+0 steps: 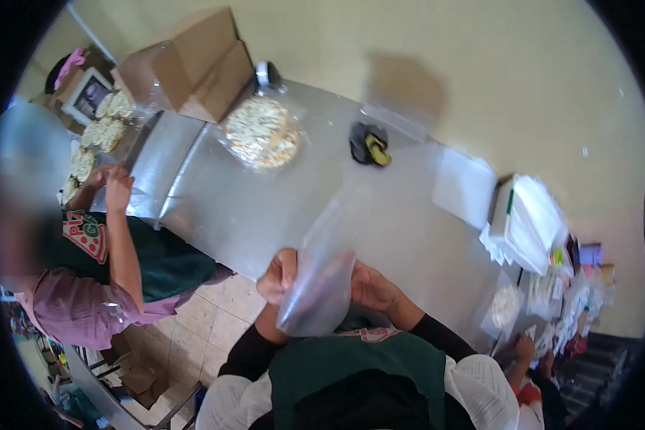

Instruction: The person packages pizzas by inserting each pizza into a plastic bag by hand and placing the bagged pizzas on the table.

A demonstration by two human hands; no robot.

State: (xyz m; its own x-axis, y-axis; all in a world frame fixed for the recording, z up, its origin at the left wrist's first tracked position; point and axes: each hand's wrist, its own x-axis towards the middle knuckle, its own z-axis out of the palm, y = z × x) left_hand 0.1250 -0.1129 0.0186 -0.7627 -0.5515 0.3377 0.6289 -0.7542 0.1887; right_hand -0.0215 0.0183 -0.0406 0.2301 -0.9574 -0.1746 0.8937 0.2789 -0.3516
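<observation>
A clear plastic bag (317, 287) hangs in front of my apron, held between my two hands. The fingers of my left hand (276, 278) are closed on its left edge. My right hand (372, 287) grips the opposite edge, with its fingers partly behind the film. Beyond the bag, a stack of wrapped round pizzas topped with shredded cheese (261, 132) lies on the metal table (265, 204). A dark bundle with a yellow part (370, 145) sits near the wall.
An open cardboard box (193, 64) stands at the back left. At the left, a co-worker in a green apron (165, 261) handles plastic beside more pizzas (102, 134). White sheets (464, 186), a box of white liners (527, 218) and a wrapped pizza (505, 307) lie at the right, near another person's hand (525, 349).
</observation>
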